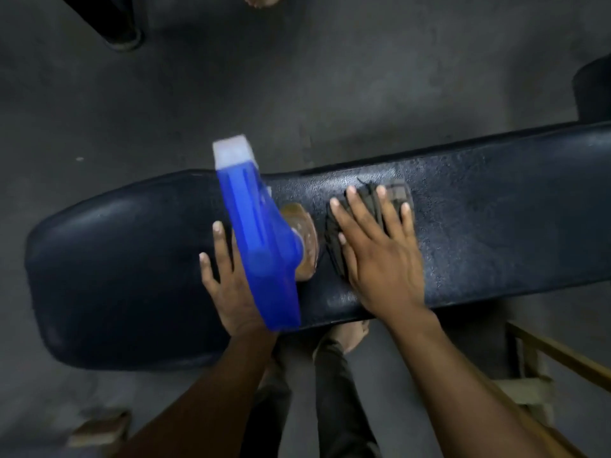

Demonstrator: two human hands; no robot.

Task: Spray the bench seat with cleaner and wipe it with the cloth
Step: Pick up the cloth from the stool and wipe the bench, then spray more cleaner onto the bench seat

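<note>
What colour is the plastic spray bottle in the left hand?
The plastic spray bottle is translucent blue with a whitish end, seen in the head view.

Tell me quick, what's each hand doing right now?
Left hand: closed around the blue spray bottle, two fingers sticking out.
Right hand: open and flat, pressing the dark cloth onto the bench seat.

Both forearms reach forward from the lower edge of the view, bare to the wrist, over the bench seat (496, 219). The left hand (231, 285) sits above the seat's near middle, fingers partly spread, closed around something. The right hand (377, 256) lies palm down just beside it, farther along the seat, fingers (355, 206) splayed flat and pressing.
</note>
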